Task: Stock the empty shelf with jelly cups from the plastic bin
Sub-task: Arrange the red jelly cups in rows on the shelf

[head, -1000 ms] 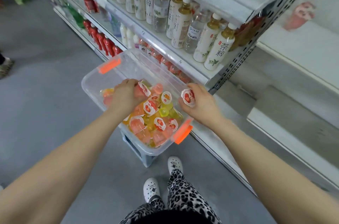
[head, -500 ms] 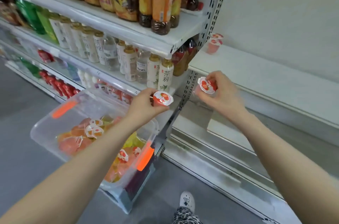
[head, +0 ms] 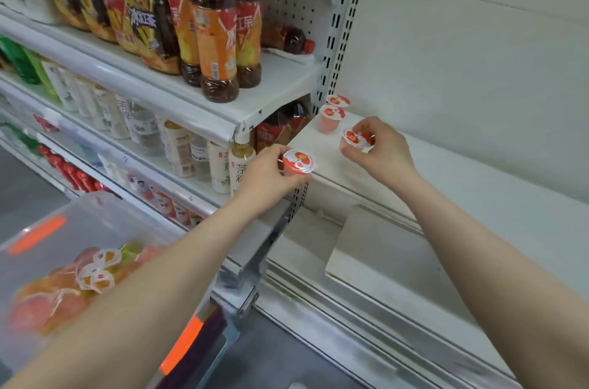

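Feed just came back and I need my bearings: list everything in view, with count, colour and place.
jelly cups on shelf: two, pink, back left corner of white shelf
held jelly cups: two, red-white lids, one per hand
plastic bin: one, clear with orange latches, lower left, holding orange, pink and yellow cups
iced tea bottles: several, dark with orange labels, upper shelf
pale tea bottles: a row, shelf below
left hand: at shelf edge
right hand: over shelf
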`<state>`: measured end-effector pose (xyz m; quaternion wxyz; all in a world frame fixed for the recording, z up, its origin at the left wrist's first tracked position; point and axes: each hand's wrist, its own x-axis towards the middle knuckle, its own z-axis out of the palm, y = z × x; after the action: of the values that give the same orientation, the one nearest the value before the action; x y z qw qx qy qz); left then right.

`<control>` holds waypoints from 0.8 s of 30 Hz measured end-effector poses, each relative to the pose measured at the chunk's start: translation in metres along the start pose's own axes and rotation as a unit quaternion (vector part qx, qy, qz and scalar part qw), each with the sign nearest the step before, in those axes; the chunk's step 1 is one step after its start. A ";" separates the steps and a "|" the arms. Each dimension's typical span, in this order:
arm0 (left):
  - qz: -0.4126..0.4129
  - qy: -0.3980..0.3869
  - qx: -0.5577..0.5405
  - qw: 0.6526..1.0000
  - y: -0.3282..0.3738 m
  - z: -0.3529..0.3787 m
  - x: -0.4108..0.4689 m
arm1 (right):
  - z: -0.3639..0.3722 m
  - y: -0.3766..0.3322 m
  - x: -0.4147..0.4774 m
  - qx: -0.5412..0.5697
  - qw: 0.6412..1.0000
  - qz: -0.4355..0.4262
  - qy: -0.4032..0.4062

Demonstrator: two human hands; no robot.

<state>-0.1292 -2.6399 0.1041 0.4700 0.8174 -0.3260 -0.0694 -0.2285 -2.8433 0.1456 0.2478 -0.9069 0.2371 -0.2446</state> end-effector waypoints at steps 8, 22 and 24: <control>-0.017 0.030 0.000 0.999 -0.012 0.001 0.019 | 0.049 0.001 0.042 -0.021 0.997 -0.048 -0.048; -0.010 0.038 0.002 0.999 -0.006 0.013 0.043 | 0.054 0.014 0.058 -0.041 0.988 -0.143 -0.039; -0.008 0.039 -0.005 0.999 0.001 0.017 0.049 | 0.044 0.021 0.058 -0.081 0.979 -0.183 -0.043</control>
<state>-0.0984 -2.6819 0.1056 0.4857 0.8195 -0.3011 -0.0430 -0.1656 -2.8766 0.1189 0.1342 -0.9617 0.0752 -0.2268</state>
